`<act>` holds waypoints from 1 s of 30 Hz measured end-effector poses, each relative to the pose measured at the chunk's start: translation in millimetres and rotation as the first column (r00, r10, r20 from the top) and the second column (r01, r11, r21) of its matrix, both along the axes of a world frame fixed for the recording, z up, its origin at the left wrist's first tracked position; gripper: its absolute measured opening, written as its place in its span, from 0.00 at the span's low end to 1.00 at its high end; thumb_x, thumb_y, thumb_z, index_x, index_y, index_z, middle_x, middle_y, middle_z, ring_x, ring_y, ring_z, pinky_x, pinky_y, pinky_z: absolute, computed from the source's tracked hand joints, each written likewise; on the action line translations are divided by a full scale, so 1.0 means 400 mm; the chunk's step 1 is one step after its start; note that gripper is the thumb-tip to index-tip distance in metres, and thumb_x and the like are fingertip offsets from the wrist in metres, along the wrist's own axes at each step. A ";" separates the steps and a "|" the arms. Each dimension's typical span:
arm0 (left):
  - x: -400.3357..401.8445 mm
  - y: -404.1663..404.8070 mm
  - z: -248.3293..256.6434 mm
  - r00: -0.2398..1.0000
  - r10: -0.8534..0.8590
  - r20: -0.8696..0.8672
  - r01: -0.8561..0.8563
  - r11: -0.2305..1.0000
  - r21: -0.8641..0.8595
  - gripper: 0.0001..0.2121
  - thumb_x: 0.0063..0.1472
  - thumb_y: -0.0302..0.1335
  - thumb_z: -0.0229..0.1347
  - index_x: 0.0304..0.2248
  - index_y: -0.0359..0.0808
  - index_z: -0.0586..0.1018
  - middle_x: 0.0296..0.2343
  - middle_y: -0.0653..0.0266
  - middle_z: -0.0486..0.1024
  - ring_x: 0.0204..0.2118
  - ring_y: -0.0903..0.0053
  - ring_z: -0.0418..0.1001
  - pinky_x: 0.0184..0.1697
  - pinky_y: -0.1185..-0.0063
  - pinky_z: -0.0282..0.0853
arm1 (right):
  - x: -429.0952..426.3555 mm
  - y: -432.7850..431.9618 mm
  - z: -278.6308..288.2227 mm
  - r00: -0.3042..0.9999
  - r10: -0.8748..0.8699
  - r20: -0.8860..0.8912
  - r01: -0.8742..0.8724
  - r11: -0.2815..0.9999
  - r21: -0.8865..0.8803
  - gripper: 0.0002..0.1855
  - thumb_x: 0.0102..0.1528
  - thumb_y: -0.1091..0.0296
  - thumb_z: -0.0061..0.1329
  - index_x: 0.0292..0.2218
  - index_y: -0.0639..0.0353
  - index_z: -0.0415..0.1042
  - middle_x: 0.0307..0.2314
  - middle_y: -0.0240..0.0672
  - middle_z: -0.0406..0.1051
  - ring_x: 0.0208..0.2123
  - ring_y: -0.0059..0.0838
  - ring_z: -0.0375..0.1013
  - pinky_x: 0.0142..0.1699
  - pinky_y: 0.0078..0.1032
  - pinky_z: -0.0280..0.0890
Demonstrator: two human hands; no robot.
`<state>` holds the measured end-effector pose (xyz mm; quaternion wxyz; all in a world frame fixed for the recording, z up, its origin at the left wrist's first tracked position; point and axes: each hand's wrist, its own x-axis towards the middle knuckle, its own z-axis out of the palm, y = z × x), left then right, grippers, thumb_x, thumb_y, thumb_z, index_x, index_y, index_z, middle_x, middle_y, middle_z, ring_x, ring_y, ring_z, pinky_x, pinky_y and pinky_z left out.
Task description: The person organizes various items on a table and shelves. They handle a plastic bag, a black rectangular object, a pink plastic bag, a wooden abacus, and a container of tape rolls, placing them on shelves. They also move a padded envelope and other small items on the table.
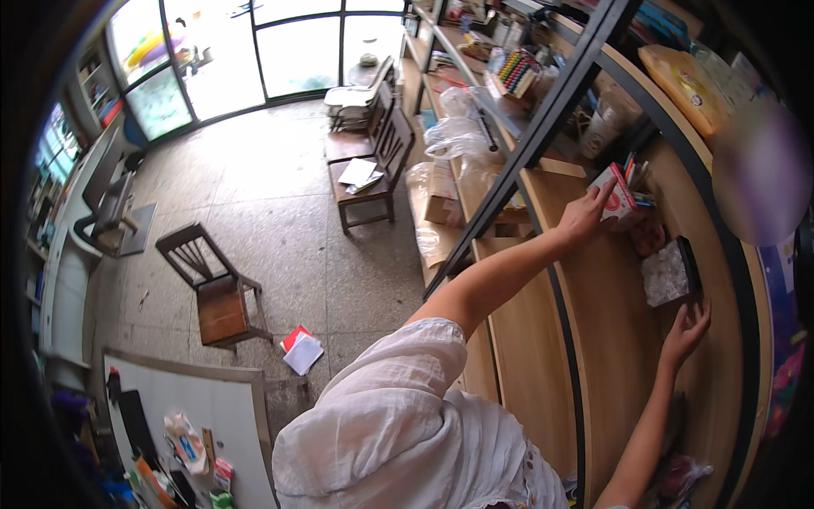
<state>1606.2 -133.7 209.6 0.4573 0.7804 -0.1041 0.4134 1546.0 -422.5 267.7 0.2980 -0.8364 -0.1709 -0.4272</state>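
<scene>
My left hand is on a red and white carton on the wooden shelf, its fingers spread over the carton's near side. Several pens stand up at the carton's back. Below it on the same shelf sits a black box with crumpled clear plastic at its front. My right hand is just beside this box, fingers apart and nothing in them. Between carton and box lies a dark reddish item, too dim to name.
Black metal posts frame the shelving. Higher up lies a yellow package; an abacus and plastic bags fill the neighbouring bays. Wooden chairs stand behind on the floor, papers lie there, and a white-topped table holds small items.
</scene>
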 end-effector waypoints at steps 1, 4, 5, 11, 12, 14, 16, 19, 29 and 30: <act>-0.048 -0.015 0.006 0.998 0.028 0.053 -0.023 0.995 -0.099 0.29 0.49 0.30 0.54 0.51 0.41 0.57 0.32 0.56 0.66 0.31 0.64 0.70 0.33 0.72 0.67 | -0.036 0.025 0.003 0.997 0.082 -0.006 -0.082 0.997 -0.002 0.25 0.54 0.74 0.42 0.52 0.61 0.53 0.49 0.43 0.56 0.45 0.36 0.63 0.44 0.26 0.64; -0.239 -0.031 -0.025 0.972 0.137 0.193 -0.062 0.935 -0.350 0.16 0.50 0.24 0.53 0.40 0.37 0.67 0.28 0.59 0.65 0.28 0.67 0.69 0.31 0.76 0.66 | -0.097 0.140 -0.021 0.935 0.349 -0.067 -0.356 0.912 -0.203 0.20 0.53 0.78 0.39 0.49 0.63 0.57 0.46 0.41 0.58 0.45 0.34 0.63 0.44 0.26 0.62; -0.298 -0.046 -0.058 0.954 0.189 0.234 -0.083 0.913 -0.400 0.11 0.50 0.23 0.53 0.35 0.36 0.69 0.26 0.59 0.65 0.27 0.67 0.69 0.30 0.76 0.65 | -0.137 0.181 -0.027 0.917 0.383 -0.114 -0.399 0.878 -0.265 0.18 0.52 0.79 0.40 0.46 0.64 0.61 0.45 0.41 0.60 0.45 0.35 0.63 0.45 0.27 0.61; -0.697 -0.124 -0.479 0.942 0.194 -0.275 -0.235 0.964 -0.126 0.16 0.53 0.33 0.50 0.12 0.33 0.68 0.14 0.52 0.65 0.19 0.58 0.66 0.22 0.67 0.60 | -0.325 0.306 -0.127 0.655 0.658 -0.371 -0.713 0.376 -0.593 0.18 0.48 0.81 0.42 0.42 0.61 0.65 0.42 0.40 0.62 0.42 0.39 0.65 0.45 0.30 0.61; -0.787 -0.139 -0.495 0.898 0.148 -0.414 -0.210 0.972 -0.108 0.18 0.55 0.36 0.47 0.13 0.33 0.69 0.16 0.51 0.68 0.21 0.57 0.68 0.25 0.65 0.63 | -0.336 0.298 -0.136 0.642 0.662 -0.387 -0.707 0.316 -0.633 0.17 0.47 0.81 0.44 0.41 0.61 0.65 0.42 0.40 0.62 0.41 0.41 0.66 0.44 0.31 0.62; -0.972 -0.123 -0.598 0.759 0.197 -0.621 -0.256 0.967 -0.007 0.14 0.55 0.38 0.46 0.22 0.36 0.73 0.20 0.52 0.72 0.24 0.55 0.70 0.29 0.63 0.65 | -0.379 0.346 -0.158 0.559 0.638 -0.530 -0.776 0.177 -0.605 0.17 0.46 0.80 0.44 0.40 0.61 0.66 0.41 0.40 0.62 0.41 0.42 0.66 0.44 0.32 0.62; -1.171 -0.110 -0.659 0.581 0.196 -0.790 -0.389 0.919 -0.058 0.12 0.54 0.37 0.47 0.34 0.38 0.71 0.23 0.51 0.73 0.28 0.54 0.71 0.31 0.63 0.65 | -0.403 0.395 -0.189 0.468 0.626 -0.624 -0.815 0.034 -0.578 0.17 0.45 0.79 0.45 0.40 0.60 0.66 0.41 0.40 0.63 0.40 0.44 0.66 0.43 0.32 0.62; -1.469 -0.115 -0.803 0.406 0.266 -0.875 -0.543 0.840 0.003 0.20 0.52 0.32 0.49 0.45 0.39 0.64 0.34 0.48 0.71 0.38 0.55 0.69 0.39 0.65 0.64 | -0.471 0.453 -0.248 0.393 0.524 -0.756 -0.870 -0.053 -0.490 0.16 0.46 0.79 0.44 0.40 0.59 0.66 0.40 0.39 0.62 0.39 0.44 0.66 0.43 0.32 0.62; -2.019 -0.302 -0.864 0.145 0.431 -0.891 -0.989 0.095 -0.115 0.10 0.48 0.29 0.52 0.32 0.34 0.74 0.26 0.59 0.73 0.28 0.72 0.72 0.34 0.77 0.68 | -0.755 0.323 -0.615 0.215 0.053 -0.975 -0.922 -0.318 -0.220 0.16 0.45 0.72 0.49 0.39 0.57 0.68 0.33 0.40 0.68 0.29 0.35 0.71 0.36 0.27 0.66; -2.044 -0.322 -0.857 0.157 0.415 -0.896 -0.988 0.063 -0.144 0.10 0.49 0.29 0.53 0.32 0.34 0.74 0.27 0.60 0.73 0.28 0.73 0.72 0.34 0.77 0.68 | -0.783 0.304 -0.655 0.213 0.028 -0.977 -0.912 -0.352 -0.210 0.16 0.45 0.71 0.49 0.39 0.57 0.68 0.32 0.41 0.69 0.29 0.35 0.71 0.36 0.27 0.66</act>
